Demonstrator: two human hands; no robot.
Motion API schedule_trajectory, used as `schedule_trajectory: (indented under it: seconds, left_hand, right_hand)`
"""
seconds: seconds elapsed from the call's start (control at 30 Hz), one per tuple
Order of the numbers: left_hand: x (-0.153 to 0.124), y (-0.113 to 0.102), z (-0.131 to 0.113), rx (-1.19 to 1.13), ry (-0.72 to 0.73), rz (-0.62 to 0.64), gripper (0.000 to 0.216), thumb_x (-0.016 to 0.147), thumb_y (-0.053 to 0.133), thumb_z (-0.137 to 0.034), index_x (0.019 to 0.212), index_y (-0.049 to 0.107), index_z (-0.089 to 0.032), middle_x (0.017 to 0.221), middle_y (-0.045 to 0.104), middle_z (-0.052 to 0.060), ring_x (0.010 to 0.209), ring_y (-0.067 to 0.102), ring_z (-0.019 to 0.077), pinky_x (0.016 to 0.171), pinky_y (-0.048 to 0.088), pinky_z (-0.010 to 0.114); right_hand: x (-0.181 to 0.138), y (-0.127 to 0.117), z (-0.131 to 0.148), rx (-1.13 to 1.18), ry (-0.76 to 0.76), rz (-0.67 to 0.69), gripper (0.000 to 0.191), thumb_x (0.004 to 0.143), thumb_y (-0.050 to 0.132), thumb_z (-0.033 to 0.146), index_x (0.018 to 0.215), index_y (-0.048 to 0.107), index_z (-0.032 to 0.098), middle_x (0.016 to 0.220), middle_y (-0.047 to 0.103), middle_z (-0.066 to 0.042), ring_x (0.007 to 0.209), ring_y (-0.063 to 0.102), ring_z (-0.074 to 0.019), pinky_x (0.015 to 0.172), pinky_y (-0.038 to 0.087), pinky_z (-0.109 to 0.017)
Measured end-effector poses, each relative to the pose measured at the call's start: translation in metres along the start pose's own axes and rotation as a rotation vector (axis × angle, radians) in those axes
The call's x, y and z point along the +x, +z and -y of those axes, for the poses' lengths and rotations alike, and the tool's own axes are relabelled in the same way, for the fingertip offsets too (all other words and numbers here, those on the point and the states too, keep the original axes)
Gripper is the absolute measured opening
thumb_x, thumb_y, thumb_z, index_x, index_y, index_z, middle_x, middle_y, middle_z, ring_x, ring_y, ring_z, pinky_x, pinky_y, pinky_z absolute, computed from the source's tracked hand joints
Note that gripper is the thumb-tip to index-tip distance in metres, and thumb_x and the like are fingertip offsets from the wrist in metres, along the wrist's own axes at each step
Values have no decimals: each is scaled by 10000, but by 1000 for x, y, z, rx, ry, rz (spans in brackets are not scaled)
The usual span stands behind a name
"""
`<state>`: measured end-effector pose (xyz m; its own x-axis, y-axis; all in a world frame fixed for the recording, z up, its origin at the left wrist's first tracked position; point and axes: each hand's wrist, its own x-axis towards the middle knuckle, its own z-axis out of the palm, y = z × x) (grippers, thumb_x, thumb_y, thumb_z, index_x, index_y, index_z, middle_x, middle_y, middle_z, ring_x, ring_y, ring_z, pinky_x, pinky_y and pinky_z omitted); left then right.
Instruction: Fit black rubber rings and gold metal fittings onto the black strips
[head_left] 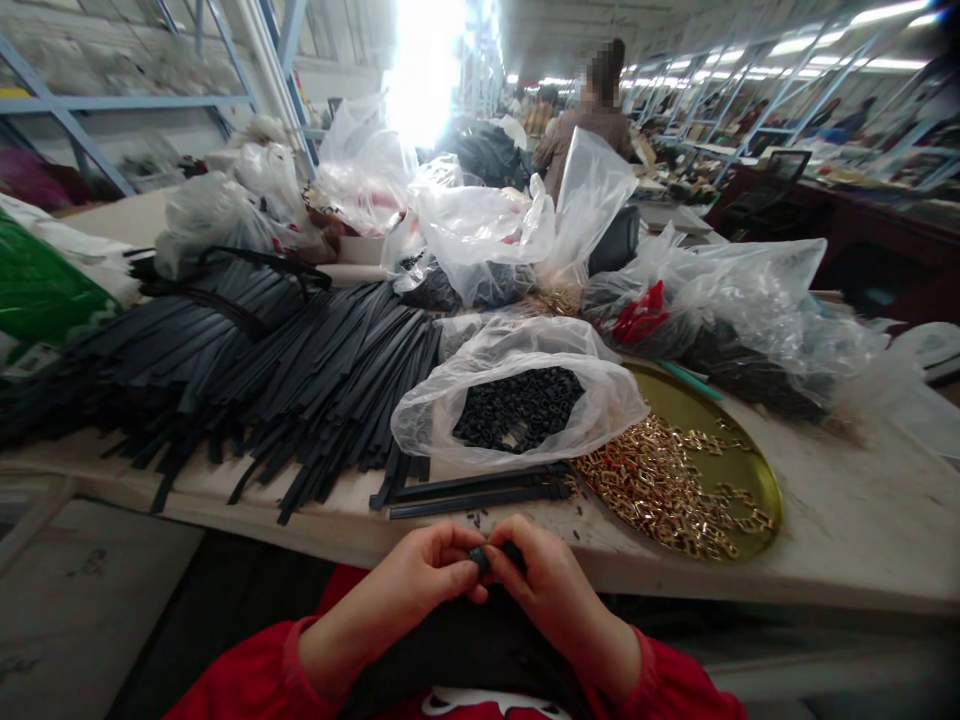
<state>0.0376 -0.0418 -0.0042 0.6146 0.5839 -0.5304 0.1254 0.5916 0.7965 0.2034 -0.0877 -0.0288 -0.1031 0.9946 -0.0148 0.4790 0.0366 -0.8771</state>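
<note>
My left hand (424,572) and my right hand (546,580) meet in front of the table edge, fingertips nearly touching. Thumb and fingers of the left are pinched on the end of a black strap (478,557). The right is closed on a dark part of what looks like the same strap; most of it is hidden by the fingers. Just beyond lie two or so flat black straps (480,500). An open plastic bag (420,420) holds small black loops (517,408). Right of it, a round gold tray (766,480) carries many small gold buckles (645,485).
A large heap of black straps (315,390) covers the left of the table (840,540). Filled clear bags (480,220) line the back. A teal pen-like tool (690,380) rests by the tray. Another person (592,120) stands beyond, turned away.
</note>
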Motion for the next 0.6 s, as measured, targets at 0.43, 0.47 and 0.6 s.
schedule_trajectory:
  seconds: [0.43,0.47,0.6]
  left_hand:
    - [1,-1,-9,-29,-64,53,332,649,671,-299,911,593,-110,782,639,26,615,584,89,575,358,187]
    - [2,-1,-6,-22,-57,43,322,651,666,-292,910,595,-115,788,637,24,618,586,90,590,371,193]
    - [8,-4,-1,35,-39,-12,325,665,646,-276,947,590,-125,829,637,23,632,593,100,609,396,205]
  right_hand:
    - [4,-4,0,405,191,155,96,819,517,288,827,469,205,648,556,40,586,500,-111,513,324,-218]
    - [4,-3,-1,353,182,131,86,818,515,282,816,473,206,638,551,40,579,494,-112,513,322,-221]
    - [8,-3,-4,119,115,77,53,804,521,259,805,506,209,639,535,36,583,468,-118,536,320,-232]
